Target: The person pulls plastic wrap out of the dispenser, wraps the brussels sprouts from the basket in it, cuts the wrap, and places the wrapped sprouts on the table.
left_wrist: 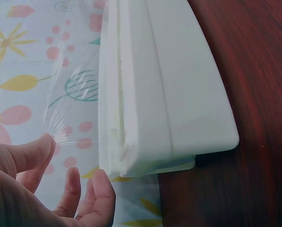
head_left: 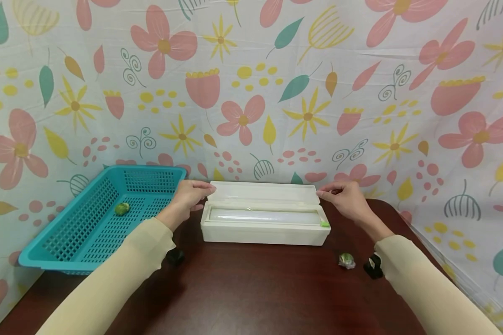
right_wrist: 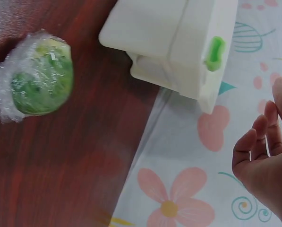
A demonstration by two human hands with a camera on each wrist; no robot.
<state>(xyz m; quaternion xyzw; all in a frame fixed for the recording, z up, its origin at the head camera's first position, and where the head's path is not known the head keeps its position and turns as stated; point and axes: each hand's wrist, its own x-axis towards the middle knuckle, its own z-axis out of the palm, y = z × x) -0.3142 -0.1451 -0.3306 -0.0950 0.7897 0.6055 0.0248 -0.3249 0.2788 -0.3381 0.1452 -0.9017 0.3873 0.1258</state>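
A white cling film dispenser box stands on the table with its lid raised, showing the film roll inside. My left hand is at the box's left end, pinching clear cling film between thumb and forefinger; the film puckers at the pinch. At the right end, my right hand pinches with thumb and forefinger, apparently the film's other corner, though the film is hard to see there. A green slider sits at the box's right end. Near the right wrist lies a film-wrapped Brussels sprout.
To the left stands a turquoise slotted basket holding one green Brussels sprout. Behind the dark red-brown table hangs a flowered cloth, close to the box's back. Both wrists carry small black devices.
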